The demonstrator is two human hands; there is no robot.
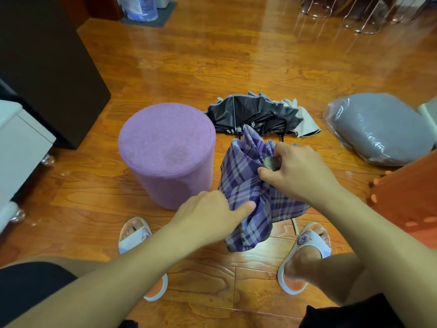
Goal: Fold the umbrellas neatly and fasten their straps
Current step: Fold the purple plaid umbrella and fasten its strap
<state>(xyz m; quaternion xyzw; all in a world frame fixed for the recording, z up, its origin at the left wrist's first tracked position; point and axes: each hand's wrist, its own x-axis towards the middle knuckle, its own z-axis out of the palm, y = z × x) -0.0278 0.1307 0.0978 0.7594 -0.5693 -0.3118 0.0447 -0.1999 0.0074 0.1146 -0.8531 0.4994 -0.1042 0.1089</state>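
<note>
A purple plaid umbrella [246,185] hangs collapsed and loosely bunched between my hands above the wooden floor. My right hand [298,171] grips its upper part, fingers curled round the fabric and a metal-coloured end piece. My left hand [212,214] pinches a fold of the plaid canopy lower down, thumb lying along the cloth. A black umbrella with a pale outer side [260,114] lies half-collapsed and spread on the floor beyond the plaid one. No strap is visible on either umbrella.
A round pink stool [165,147] stands just left of the umbrella. A grey cushion in clear plastic [383,129] lies at the right, an orange stool edge [411,197] nearer right. My feet in white slippers [305,254] rest below. Dark furniture [47,67] stands at the left.
</note>
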